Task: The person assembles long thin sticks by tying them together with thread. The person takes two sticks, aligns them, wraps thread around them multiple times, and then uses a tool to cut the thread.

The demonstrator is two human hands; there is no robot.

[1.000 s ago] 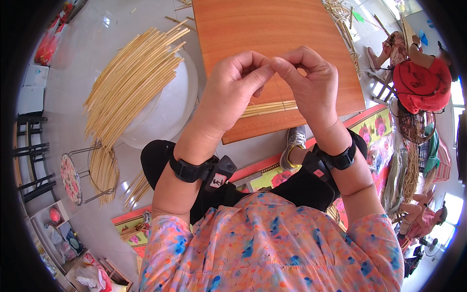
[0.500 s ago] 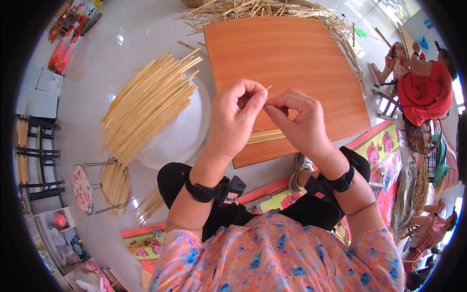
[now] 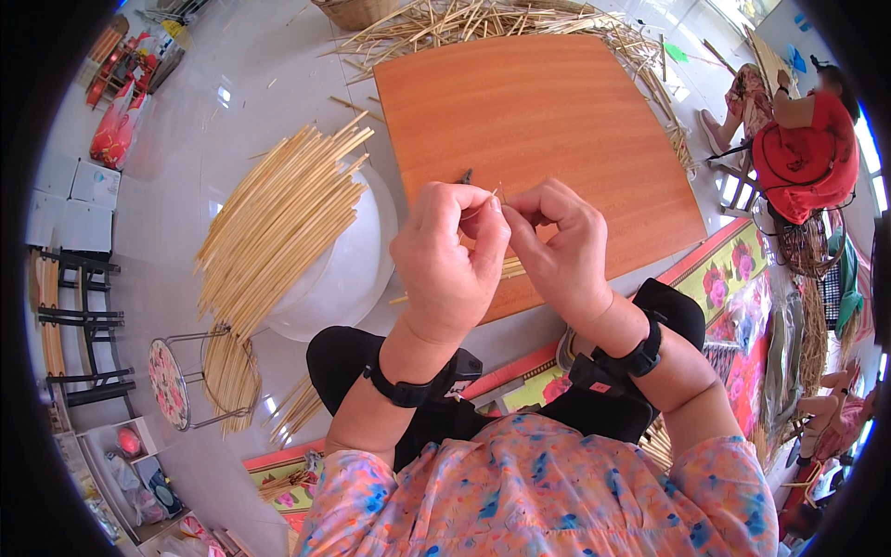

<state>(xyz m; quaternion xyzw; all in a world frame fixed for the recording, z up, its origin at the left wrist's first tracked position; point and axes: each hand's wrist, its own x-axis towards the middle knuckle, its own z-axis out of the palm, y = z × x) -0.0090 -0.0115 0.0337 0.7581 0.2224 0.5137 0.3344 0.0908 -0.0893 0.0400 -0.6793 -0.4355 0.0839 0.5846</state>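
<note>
My left hand [image 3: 450, 265] and my right hand [image 3: 563, 243] meet fingertip to fingertip above the wooden board [image 3: 529, 111]. Both are closed in a pinch on a thin, pale strand [image 3: 498, 191], whose short end sticks up between the fingers. It is too fine to tell whether it is thread or fibre. Behind my left hand, the tip of a small dark tool [image 3: 467, 174] shows on the board; the rest is hidden. A few straw-coloured sticks [image 3: 513, 268] lie near the board's front edge, partly covered by my hands.
At left, a big bundle of straw-coloured sticks [image 3: 278, 223] rests across a white round stool [image 3: 348, 269]. A floral-topped folding stool [image 3: 170, 382] lies nearby. Loose sticks [image 3: 464, 23] and a basket [image 3: 355, 11] are beyond the board. Another person in red [image 3: 806, 158] sits at right.
My hands have drawn closer, so the fingertips now touch around the strand. The dark tool tip has come into sight behind my left hand. The view has shifted slightly.
</note>
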